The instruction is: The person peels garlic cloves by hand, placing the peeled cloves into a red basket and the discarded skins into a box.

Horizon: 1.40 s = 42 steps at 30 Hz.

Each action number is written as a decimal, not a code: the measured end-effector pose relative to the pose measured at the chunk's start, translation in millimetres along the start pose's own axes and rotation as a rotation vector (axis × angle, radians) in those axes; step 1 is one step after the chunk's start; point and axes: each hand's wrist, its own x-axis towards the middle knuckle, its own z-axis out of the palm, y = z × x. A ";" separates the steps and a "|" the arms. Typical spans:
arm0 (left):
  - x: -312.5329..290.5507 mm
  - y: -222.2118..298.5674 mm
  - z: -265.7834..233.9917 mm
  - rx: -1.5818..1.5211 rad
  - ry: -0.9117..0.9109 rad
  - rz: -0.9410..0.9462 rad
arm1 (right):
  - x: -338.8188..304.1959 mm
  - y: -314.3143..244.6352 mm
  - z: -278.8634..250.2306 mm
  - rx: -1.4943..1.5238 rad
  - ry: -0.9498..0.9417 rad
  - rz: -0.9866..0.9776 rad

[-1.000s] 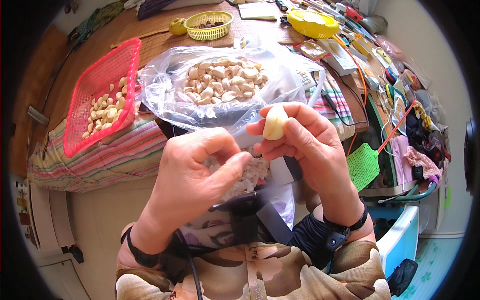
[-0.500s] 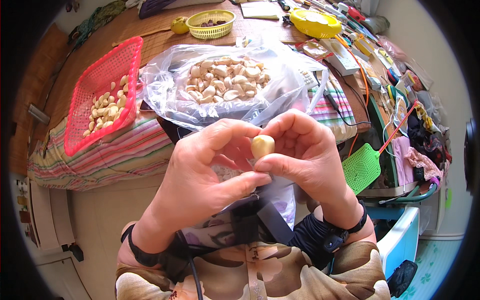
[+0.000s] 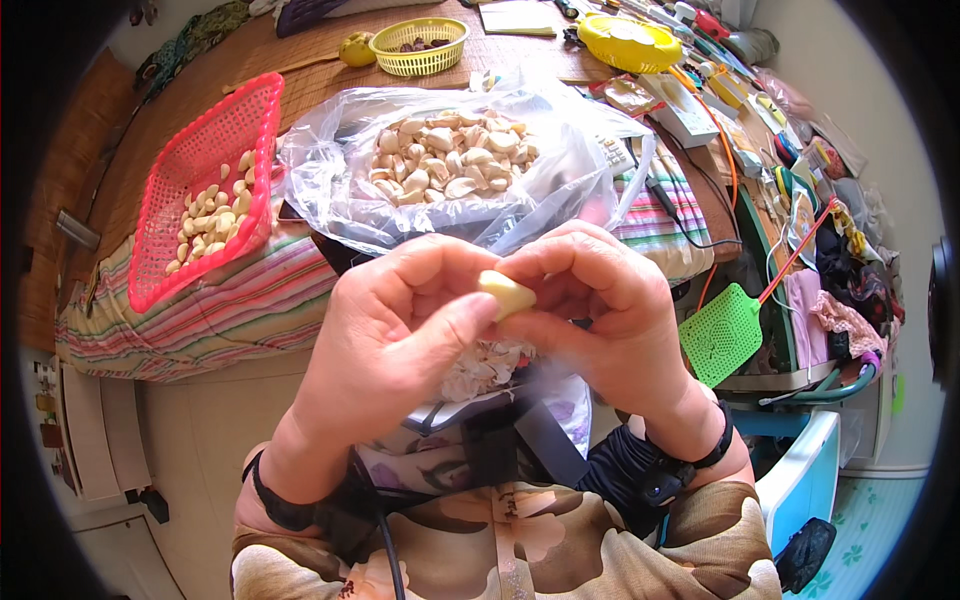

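Observation:
Between the fingertips of both hands is a pale yellow garlic clove (image 3: 508, 292). My left hand (image 3: 405, 325) pinches it with thumb and forefinger from the left. From the right, my right hand (image 3: 600, 300) grips it with thumb and curled fingers. Papery garlic skins (image 3: 485, 372) lie in a heap below my hands, over my lap. Just beyond my hands, a clear plastic bag (image 3: 335, 140) lies spread on the table with many unpeeled garlic cloves (image 3: 450, 155). A red plastic basket (image 3: 160, 210) at the left holds several peeled cloves (image 3: 210, 222).
Far back are a small yellow basket (image 3: 420, 62) of dark things, a yellowish round fruit (image 3: 357, 50) and a bright yellow colander (image 3: 630, 46). To the right, a green fly swatter (image 3: 722, 335) leans by a cluttered shelf. A striped cloth (image 3: 220, 330) covers the table's front edge.
The clove has turned from upright to slanting and shifted slightly left. My left thumb has moved up onto it, and more of the skins below now shows.

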 end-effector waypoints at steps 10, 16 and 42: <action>2.9 -3.1 -2.3 -0.071 0.022 0.130 | -3.2 -3.7 -3.2 0.336 0.090 0.157; 2.9 -2.6 -4.4 0.365 0.127 0.389 | -3.5 -9.2 -5.5 0.370 0.092 0.194; 4.1 5.0 -13.8 -0.337 -0.129 -0.037 | -6.3 -5.3 -6.4 0.312 0.186 -0.029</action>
